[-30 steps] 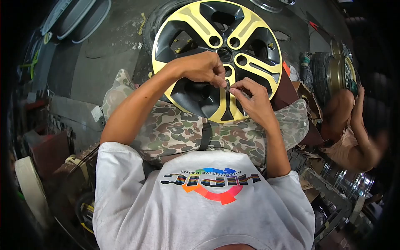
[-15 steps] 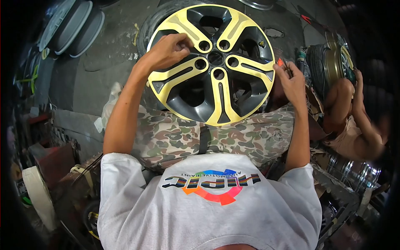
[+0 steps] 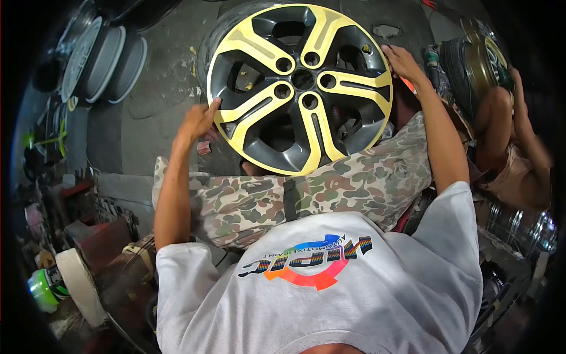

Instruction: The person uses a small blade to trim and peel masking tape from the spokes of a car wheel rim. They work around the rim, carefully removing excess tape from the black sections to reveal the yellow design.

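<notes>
A black alloy wheel (image 3: 303, 78) with pale yellow spoke faces and rim edge lies in front of me, its near edge over my camouflage-clad legs. My left hand (image 3: 200, 120) grips the wheel's left edge, fingertips right at the rim and the other fingers partly hidden. At the upper right edge, my right hand (image 3: 402, 64) is closed on the rim, fingers pointing away from me. A bright orange piece (image 3: 408, 84) shows beside the right palm; I cannot tell whether the hand holds it.
Several grey wheel rims (image 3: 106, 62) stand at the upper left. On the right, another person's bent leg (image 3: 495, 118) and arm are close to a gold-coloured wheel (image 3: 480, 62). A small red packet (image 3: 204, 147) lies on the dark floor by the left hand. A white roll (image 3: 76, 283) stands lower left.
My left hand has gone from the upper left spoke down to the left rim. My right hand has moved farther up the right edge. The wheel has turned slightly counter-clockwise.
</notes>
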A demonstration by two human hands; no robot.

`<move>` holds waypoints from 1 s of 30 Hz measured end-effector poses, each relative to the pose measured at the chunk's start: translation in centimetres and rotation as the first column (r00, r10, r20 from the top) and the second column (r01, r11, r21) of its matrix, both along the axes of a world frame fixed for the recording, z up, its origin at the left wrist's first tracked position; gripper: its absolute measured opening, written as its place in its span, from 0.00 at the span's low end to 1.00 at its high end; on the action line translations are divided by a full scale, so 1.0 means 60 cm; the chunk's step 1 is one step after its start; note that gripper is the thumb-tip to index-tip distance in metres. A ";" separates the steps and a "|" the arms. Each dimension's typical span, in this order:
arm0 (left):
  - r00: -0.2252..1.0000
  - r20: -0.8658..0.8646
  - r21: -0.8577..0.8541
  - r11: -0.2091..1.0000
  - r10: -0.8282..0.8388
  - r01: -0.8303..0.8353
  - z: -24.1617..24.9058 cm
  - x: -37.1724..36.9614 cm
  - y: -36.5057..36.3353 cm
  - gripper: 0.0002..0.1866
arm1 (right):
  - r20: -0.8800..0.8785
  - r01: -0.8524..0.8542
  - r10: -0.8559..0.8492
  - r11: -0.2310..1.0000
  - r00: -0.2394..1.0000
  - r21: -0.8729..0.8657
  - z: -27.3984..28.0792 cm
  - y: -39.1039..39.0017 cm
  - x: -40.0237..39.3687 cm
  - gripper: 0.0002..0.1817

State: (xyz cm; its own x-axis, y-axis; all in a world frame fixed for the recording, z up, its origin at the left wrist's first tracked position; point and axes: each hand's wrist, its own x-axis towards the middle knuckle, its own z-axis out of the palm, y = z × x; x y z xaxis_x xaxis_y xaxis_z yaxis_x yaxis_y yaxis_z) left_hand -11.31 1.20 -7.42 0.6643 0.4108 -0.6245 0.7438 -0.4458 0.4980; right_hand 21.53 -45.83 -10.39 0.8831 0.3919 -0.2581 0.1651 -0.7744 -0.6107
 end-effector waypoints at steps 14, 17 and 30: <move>0.941 0.318 0.109 0.982 0.111 -0.153 -0.045 0.055 0.035 0.41 | 0.246 -0.043 0.073 0.991 0.966 -0.127 -0.060 -0.002 -0.012 0.29; 0.914 0.398 0.272 0.941 0.082 -0.203 -0.047 0.160 0.105 0.38 | 0.200 0.149 -0.135 0.987 0.971 -0.061 -0.062 -0.019 -0.090 0.30; 0.931 0.342 0.501 0.863 -0.130 -0.064 -0.036 0.185 0.110 0.30 | -0.095 0.177 -0.159 0.957 0.983 0.231 -0.052 -0.027 -0.053 0.32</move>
